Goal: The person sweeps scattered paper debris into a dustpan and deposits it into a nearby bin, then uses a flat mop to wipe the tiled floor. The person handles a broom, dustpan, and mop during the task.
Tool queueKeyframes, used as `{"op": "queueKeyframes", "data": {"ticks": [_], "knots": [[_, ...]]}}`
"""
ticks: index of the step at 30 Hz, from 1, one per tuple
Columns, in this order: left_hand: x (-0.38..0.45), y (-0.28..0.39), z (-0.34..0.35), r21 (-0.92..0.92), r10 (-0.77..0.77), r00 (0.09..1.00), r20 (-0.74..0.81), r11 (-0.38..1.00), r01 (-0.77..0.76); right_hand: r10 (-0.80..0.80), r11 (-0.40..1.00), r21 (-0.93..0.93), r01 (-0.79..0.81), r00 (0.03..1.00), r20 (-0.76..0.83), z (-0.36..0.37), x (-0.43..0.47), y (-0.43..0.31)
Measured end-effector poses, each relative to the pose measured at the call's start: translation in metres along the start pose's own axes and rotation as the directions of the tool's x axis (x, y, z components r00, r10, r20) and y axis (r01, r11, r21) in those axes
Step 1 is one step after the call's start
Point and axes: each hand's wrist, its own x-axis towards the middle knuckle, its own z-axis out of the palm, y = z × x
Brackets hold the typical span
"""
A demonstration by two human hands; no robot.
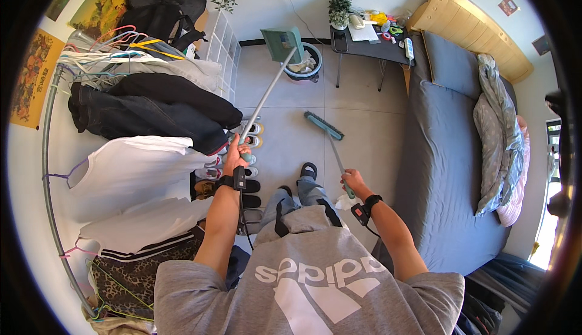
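My left hand (236,155) grips the handle of a long-handled dustpan (278,46), whose green pan is raised at the rim of a trash bin (320,62). The bin has a black liner and holds crumpled waste. In my right hand (355,182) is the handle of a broom (323,126); its teal head with dark bristles rests on the grey tiled floor ahead of my feet. White crumpled paper or tissue (346,202) lies on the floor near my right wrist.
Clothes hang from a metal rack (47,153) on the left, above several shoes (252,135). A small black folding table (368,48) with clutter stands beyond the bin's right side. A bed (441,153) with grey bedding runs along the right.
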Motion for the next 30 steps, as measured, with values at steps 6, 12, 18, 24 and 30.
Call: {"op": "queueKeyframes", "data": {"ticks": [6,12,18,24,30], "knots": [[-0.034,0.009,-0.036,0.336,0.072,0.992,0.104,0.936,-0.103,-0.016,1.0,0.019,0.017,0.999,-0.037,0.013,-0.022,0.02],[-0.067,0.014,-0.073,0.527,0.103,0.992,0.078,0.84,-0.128,-0.036,0.994,0.095,0.046,0.994,-0.103,0.038,-0.048,0.065],[-0.079,0.005,-0.099,0.661,0.113,0.993,0.032,0.743,-0.106,-0.005,0.979,0.199,0.038,0.987,-0.162,0.052,-0.084,0.121],[-0.074,-0.02,-0.111,0.866,0.216,0.974,0.064,0.474,-0.162,0.047,0.971,0.236,0.028,0.95,-0.308,0.059,-0.147,0.171],[-0.067,-0.031,-0.136,0.941,0.13,0.968,0.216,0.238,-0.242,0.09,0.955,0.296,0.028,0.921,-0.378,0.056,-0.187,0.216]]}}
